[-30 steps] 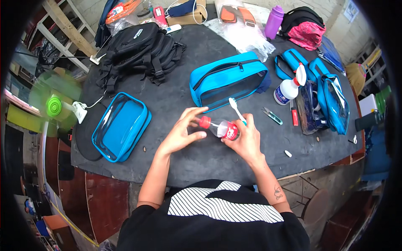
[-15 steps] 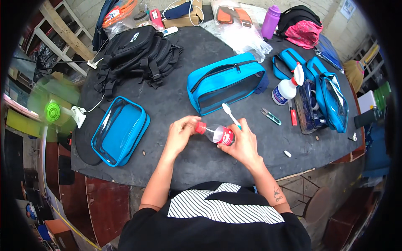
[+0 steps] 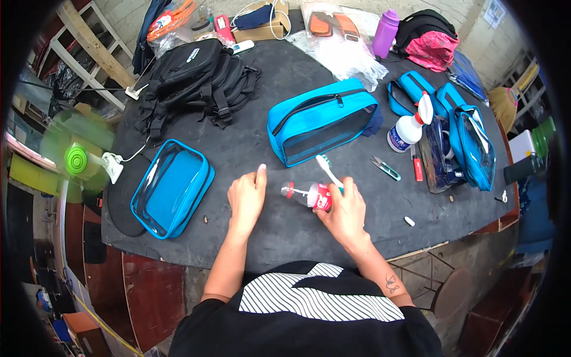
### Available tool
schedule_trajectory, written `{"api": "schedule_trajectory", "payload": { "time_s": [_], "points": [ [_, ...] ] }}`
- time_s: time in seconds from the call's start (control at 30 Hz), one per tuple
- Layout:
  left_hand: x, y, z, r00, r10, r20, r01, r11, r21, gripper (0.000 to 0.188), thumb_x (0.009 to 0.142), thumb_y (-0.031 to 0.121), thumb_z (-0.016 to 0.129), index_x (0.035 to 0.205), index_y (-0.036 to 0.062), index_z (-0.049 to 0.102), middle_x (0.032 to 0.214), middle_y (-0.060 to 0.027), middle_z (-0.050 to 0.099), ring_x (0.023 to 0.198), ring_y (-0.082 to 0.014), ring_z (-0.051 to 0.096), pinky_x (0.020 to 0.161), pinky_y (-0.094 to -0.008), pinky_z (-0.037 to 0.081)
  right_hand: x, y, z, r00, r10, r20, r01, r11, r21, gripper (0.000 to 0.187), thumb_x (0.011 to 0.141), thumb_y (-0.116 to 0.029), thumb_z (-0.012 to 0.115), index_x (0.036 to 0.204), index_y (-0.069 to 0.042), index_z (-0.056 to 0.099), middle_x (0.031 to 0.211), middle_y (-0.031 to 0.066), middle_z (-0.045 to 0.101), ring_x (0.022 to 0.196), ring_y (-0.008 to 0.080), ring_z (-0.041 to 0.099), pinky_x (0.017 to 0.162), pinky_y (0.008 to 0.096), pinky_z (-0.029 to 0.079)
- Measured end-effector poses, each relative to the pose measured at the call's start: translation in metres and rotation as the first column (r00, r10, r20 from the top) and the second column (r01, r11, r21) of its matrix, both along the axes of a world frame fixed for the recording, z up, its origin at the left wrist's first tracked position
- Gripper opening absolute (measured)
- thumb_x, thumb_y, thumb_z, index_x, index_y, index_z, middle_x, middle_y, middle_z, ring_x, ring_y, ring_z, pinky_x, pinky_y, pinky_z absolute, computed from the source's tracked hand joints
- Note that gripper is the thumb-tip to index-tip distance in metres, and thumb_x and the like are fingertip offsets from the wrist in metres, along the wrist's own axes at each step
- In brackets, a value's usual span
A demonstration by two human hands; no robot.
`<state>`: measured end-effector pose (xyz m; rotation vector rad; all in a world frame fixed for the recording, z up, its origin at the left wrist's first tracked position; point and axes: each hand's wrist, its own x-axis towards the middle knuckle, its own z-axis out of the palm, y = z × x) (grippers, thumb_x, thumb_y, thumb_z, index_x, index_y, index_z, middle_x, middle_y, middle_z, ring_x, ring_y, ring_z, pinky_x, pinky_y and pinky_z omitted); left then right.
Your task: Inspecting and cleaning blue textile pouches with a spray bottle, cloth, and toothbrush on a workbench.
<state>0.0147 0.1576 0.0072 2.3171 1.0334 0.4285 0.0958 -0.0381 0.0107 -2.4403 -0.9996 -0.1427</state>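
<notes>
My right hand (image 3: 346, 209) is wrapped round a small clear plastic bottle (image 3: 306, 194) with a red label, lying tilted with its neck toward the left. The same hand holds a white and teal toothbrush (image 3: 328, 169), its bristles up and to the left. A red ring circles the bottle's neck, the mouth is uncapped, and something thin and white shows inside. Left of the mouth, apart from it, my left hand (image 3: 247, 195) has curled fingers with the thumb pointing away from me; what they hold, if anything, is hidden. Beyond the bottle stands a blue zip pouch (image 3: 324, 122) with a dark mesh side.
A blue pouch with a clear window (image 3: 172, 189) lies at left, a black backpack (image 3: 199, 77) behind it. To the right are thread snips (image 3: 386, 168), a red cutter (image 3: 417, 165), a spray bottle (image 3: 405, 130) and more blue pouches (image 3: 474, 146). A purple bottle (image 3: 385, 34) stands at the back.
The red cap has left the bottle's mouth and is out of sight. My left hand has drawn back to the left, away from the bottle neck. My right hand keeps the bottle and toothbrush.
</notes>
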Motion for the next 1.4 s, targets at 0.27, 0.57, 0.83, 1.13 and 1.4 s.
{"api": "schedule_trajectory", "payload": {
  "time_s": [0.27,0.57,0.83,1.13,1.4],
  "points": [
    [-0.019,-0.008,-0.037,0.930,-0.362,0.064,0.326,0.892,0.315,0.062,0.060,0.030,0.083,0.113,0.0097,0.059,0.120,-0.0134,0.050,0.111,-0.0332,0.046,0.092,-0.0436,0.038,0.019,-0.009,-0.006,0.787,0.213,-0.579,0.211,0.789,0.577,0.069,0.062,-0.016,0.087,0.124,-0.008,0.058,0.108,0.0043,0.046,0.099,0.0142,0.052,0.084,0.0296,0.046],
    [0.009,-0.015,0.019,0.821,-0.571,0.000,0.496,0.713,0.495,0.065,0.063,0.010,0.074,0.124,0.0220,0.058,0.104,-0.0021,0.060,0.107,-0.0253,0.051,0.102,-0.0488,0.029,0.030,-0.040,-0.023,0.679,0.382,-0.627,0.194,0.731,0.655,0.071,0.079,0.008,0.048,0.138,-0.014,0.017,0.111,0.0087,0.049,0.077,0.0065,0.044,0.072,0.0227,0.043],
    [0.010,0.014,0.050,0.840,-0.529,-0.122,0.473,0.601,0.644,0.065,0.063,0.000,0.070,0.120,0.0302,0.061,0.106,0.0008,0.061,0.116,-0.0276,0.047,0.110,-0.0585,0.014,0.060,-0.115,0.020,0.960,0.097,-0.264,-0.067,0.990,0.122,0.061,0.084,0.008,0.051,0.136,-0.012,0.027,0.096,0.0203,0.064,0.082,0.0391,0.063,0.070,0.0452,0.047],
    [0.013,0.017,0.066,0.811,-0.574,-0.112,0.500,0.581,0.642,0.065,0.066,-0.005,0.064,0.121,0.0303,0.061,0.105,-0.0027,0.060,0.115,-0.0285,0.049,0.109,-0.0604,0.016,0.068,-0.102,0.044,0.977,0.089,0.194,-0.070,0.992,-0.101,0.019,0.078,-0.019,0.066,0.096,-0.012,0.069,0.070,0.0033,0.050,0.071,0.0212,0.050,0.069,0.0341,0.036],
    [0.011,0.027,0.073,0.820,-0.543,-0.179,0.507,0.545,0.668,0.065,0.062,-0.001,0.070,0.119,0.0293,0.062,0.104,0.0008,0.061,0.115,-0.0268,0.049,0.110,-0.0571,0.017,0.064,-0.085,0.046,0.968,0.107,0.228,-0.103,0.994,-0.030,0.030,0.075,-0.007,0.066,0.103,-0.017,0.070,0.076,-0.0010,0.051,0.074,0.0176,0.051,0.070,0.0335,0.033]
  ]
}}
